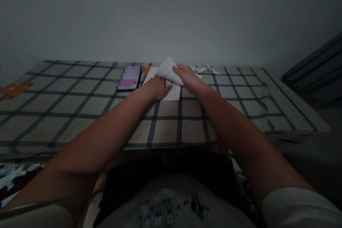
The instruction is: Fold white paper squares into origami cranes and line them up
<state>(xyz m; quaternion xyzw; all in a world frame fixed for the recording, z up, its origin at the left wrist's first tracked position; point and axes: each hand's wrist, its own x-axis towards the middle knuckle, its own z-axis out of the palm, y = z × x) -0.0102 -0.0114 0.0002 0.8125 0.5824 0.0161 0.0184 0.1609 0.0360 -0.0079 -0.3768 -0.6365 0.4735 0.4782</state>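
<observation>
A white printed sheet of paper (175, 94) lies on the checked tablecloth in front of me, its far right part lifted and curled over. My left hand (157, 87) rests flat on the sheet with the thumb spread, its fingertips partly under the curled part. Between thumb and fingers, my right hand (186, 76) grips the raised edge of the paper. Just beyond the right hand are two folded white paper cranes (213, 70), one partly hidden by the hand.
Left of the paper lies a phone or tablet (130, 78) with a lit, blurred screen. The blue-checked tablecloth (165, 128) covers the table, which stands against a plain wall (160, 14). Orange printed figures (16, 89) show on the cloth at left.
</observation>
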